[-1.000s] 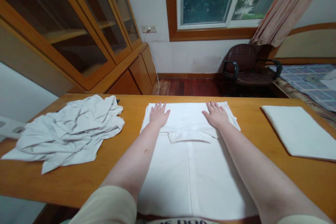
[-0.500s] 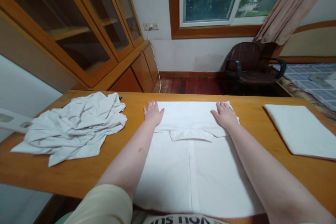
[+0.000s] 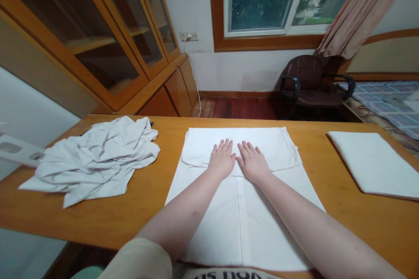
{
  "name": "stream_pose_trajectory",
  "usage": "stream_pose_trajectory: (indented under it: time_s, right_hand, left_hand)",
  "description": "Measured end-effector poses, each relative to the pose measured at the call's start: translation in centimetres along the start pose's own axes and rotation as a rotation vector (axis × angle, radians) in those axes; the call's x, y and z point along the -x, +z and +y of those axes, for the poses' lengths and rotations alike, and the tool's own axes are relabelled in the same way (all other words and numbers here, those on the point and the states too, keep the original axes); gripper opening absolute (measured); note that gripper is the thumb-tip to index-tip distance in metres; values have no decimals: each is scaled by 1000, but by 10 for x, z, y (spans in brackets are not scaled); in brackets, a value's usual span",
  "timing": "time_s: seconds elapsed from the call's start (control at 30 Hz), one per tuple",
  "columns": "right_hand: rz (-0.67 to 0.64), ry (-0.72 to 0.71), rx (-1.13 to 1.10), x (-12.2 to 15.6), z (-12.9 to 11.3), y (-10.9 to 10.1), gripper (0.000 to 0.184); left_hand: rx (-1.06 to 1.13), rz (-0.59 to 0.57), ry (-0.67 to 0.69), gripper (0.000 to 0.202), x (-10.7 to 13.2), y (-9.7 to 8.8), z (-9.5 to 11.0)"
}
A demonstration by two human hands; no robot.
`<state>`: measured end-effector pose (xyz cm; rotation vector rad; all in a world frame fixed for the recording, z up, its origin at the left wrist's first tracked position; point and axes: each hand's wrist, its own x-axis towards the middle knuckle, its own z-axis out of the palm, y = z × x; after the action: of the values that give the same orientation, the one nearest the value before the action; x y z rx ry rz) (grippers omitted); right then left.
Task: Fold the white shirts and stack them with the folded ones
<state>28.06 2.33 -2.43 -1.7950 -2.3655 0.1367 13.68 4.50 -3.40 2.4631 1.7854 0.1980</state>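
Note:
A white shirt (image 3: 216, 222) lies spread on the wooden table in front of me, its far end folded over toward me into a band across the top. My left hand (image 3: 223, 157) rests flat on that folded band, fingers stretched out, just left of the middle. Close beside it, my right hand (image 3: 252, 160) lies flat on the same band, fingers apart. The two thumbs nearly meet. My hands and wrists cover the middle of the band's near edge. A front seam runs down the shirt toward me.
A crumpled white cloth (image 3: 98, 157) lies on the table (image 3: 147, 200) at the left, near a white slotted object (image 3: 19, 150). At the right lies a neatly folded white cloth (image 3: 376, 161). Beyond the table stand a glass-door cabinet (image 3: 131, 91) and a brown armchair (image 3: 306, 78).
Both hands have moved inward from the two sides of the folded band to its middle. The shirt's collar, visible before, is now mostly covered by my hands.

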Motion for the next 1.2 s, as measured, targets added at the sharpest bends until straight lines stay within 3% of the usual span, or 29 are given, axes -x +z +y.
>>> stream_pose_trajectory:
  time_s: [0.3, 0.43, 0.53, 0.8, 0.93, 1.1, 1.2]
  right_hand:
    - [-20, 160, 142, 20, 72, -6, 63]
    - [-11, 268, 191, 29, 93, -9, 67]
    - [-7, 286, 196, 32, 104, -8, 70]
    - [-18, 281, 155, 17, 117, -9, 70]
    - [47, 276, 82, 12, 121, -10, 64]
    - [239, 564, 30, 18, 133, -21, 57]
    - [248, 698, 23, 21, 146, -29, 54]
  left_hand:
    - [-79, -48, -91, 59, 14, -16, -57]
    - [-113, -42, -176, 61, 23, -18, -82]
    - [-123, -49, -164, 61, 29, -20, -95]
    - [-128, -45, -161, 60, 25, -21, -99]
    - [-114, -46, -164, 60, 19, -22, -98]
    - [-61, -21, -142, 57, 20, -24, -100]
    - [25, 46, -142, 48, 21, -27, -106]
